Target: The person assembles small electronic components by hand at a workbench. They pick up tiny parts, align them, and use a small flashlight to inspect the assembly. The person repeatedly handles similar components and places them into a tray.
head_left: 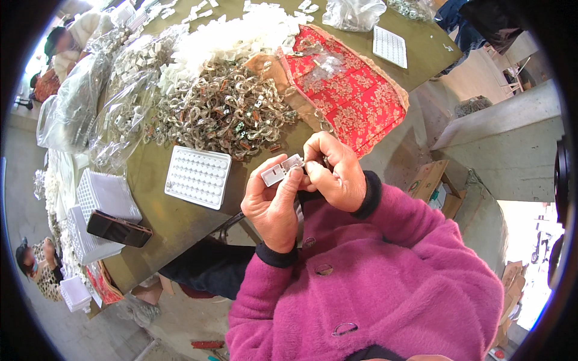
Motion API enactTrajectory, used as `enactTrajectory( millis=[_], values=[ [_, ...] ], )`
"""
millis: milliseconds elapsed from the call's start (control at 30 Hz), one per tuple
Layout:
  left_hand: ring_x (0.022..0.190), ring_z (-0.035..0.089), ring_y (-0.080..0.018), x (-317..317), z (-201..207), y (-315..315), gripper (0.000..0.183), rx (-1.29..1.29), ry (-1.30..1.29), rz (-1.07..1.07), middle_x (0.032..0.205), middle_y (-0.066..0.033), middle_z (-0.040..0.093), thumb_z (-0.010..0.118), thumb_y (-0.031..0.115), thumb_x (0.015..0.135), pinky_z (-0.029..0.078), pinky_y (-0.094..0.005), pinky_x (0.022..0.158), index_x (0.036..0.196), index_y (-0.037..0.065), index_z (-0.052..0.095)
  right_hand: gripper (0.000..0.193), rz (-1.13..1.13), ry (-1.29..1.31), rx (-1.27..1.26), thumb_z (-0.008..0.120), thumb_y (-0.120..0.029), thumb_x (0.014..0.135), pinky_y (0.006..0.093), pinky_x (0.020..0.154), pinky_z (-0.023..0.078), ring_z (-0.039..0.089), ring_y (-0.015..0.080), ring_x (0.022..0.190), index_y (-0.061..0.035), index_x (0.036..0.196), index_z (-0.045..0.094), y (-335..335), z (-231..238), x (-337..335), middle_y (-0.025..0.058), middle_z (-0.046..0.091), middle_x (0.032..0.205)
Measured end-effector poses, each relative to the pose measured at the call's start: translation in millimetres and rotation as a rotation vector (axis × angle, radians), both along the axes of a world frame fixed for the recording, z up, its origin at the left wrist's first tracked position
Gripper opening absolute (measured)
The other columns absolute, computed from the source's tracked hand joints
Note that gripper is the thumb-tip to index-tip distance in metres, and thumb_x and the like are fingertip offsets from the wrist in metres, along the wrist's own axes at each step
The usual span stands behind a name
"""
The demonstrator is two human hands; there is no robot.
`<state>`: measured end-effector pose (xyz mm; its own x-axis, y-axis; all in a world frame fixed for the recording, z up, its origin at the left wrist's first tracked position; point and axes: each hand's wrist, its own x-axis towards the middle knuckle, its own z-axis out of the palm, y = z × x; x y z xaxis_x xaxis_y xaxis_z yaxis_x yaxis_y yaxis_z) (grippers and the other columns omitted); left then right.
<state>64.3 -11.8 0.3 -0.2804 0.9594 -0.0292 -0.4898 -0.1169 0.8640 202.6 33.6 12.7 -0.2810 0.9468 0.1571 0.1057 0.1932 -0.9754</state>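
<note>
Over the table's near edge, my left hand (274, 210) pinches a small white plastic housing (274, 175) between thumb and fingers. My right hand (340, 177) meets it at the upper right end. Its thumb and forefinger are pressed together on something small there, mostly hidden by the fingertips. Just beyond the hands lies a heap of coiled wires with small parts attached (223, 111). A white tray with rows of round cells (198, 176) rests left of my left hand. Behind the wires spreads a pile of white plastic pieces (241, 36).
A red floral cloth (361, 90) lies at the table's right edge, near a second white tray (390, 47). On the left are stacked white trays (108, 195), a dark phone (119, 228) and clear plastic bags (78, 102). Other people sit along the far left.
</note>
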Motion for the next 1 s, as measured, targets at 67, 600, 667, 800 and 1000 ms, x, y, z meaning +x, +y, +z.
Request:
enactTrajectory(
  millis=[67, 600, 667, 800, 1000],
  values=[
    [0.085, 0.071, -0.0146, 1, -1, -1, 0.030, 0.013, -0.037, -0.005, 0.103, -0.0118, 0.074, 0.072, -0.006, 0.094, 0.061, -0.0281, 0.076, 0.123, -0.005, 0.064, 0.007, 0.021, 0.165, -0.223, 0.056, -0.001, 0.089, 0.0300, 0.060, 0.052, 0.066, 0.0139, 0.067, -0.0006, 0.095, 0.053, -3, 1, -1, 0.0078, 0.062, 0.079],
    [0.082, 0.072, -0.0159, -11, -6, -1, 0.031, 0.145, 0.367, 0.026, 0.101, -0.0119, 0.072, 0.074, -0.007, 0.092, 0.062, -0.0289, 0.072, 0.122, -0.004, 0.066, 0.008, 0.062, -0.183, 0.406, 0.069, -0.001, 0.095, 0.0267, 0.061, 0.047, 0.060, 0.0125, 0.068, -0.0012, 0.102, 0.066, 11, -5, 17, 0.0065, 0.062, 0.085],
    [0.081, 0.072, -0.0169, -14, -10, 2, 0.030, 0.243, 0.594, 0.100, 0.098, -0.0120, 0.072, 0.077, -0.007, 0.089, 0.061, -0.0289, 0.070, 0.118, -0.002, 0.070, 0.006, 0.073, -0.186, 0.348, 0.068, -0.002, 0.097, 0.0271, 0.060, 0.048, 0.061, 0.0121, 0.067, -0.0011, 0.102, 0.066, 11, -5, 16, 0.0066, 0.062, 0.085],
    [0.079, 0.072, -0.0199, -19, -13, 7, 0.029, 0.402, 0.923, 0.225, 0.096, -0.0131, 0.071, 0.082, -0.005, 0.083, 0.059, -0.0297, 0.067, 0.111, 0.000, 0.075, 0.003, 0.116, -0.142, 0.231, 0.065, -0.003, 0.100, 0.0276, 0.057, 0.049, 0.062, 0.0107, 0.064, -0.0006, 0.101, 0.065, 10, -1, 15, 0.0062, 0.061, 0.086],
    [0.078, 0.072, -0.0188, -34, -4, 7, 0.030, 0.369, 0.905, 0.018, 0.095, -0.0118, 0.071, 0.081, -0.008, 0.083, 0.058, -0.0292, 0.065, 0.111, 0.000, 0.075, 0.011, 0.227, -0.251, 0.454, 0.069, -0.004, 0.091, 0.0407, 0.064, 0.053, 0.064, 0.0326, 0.075, -0.0031, 0.100, 0.064, 21, -2, 19, 0.0132, 0.061, 0.088]
  ],
)
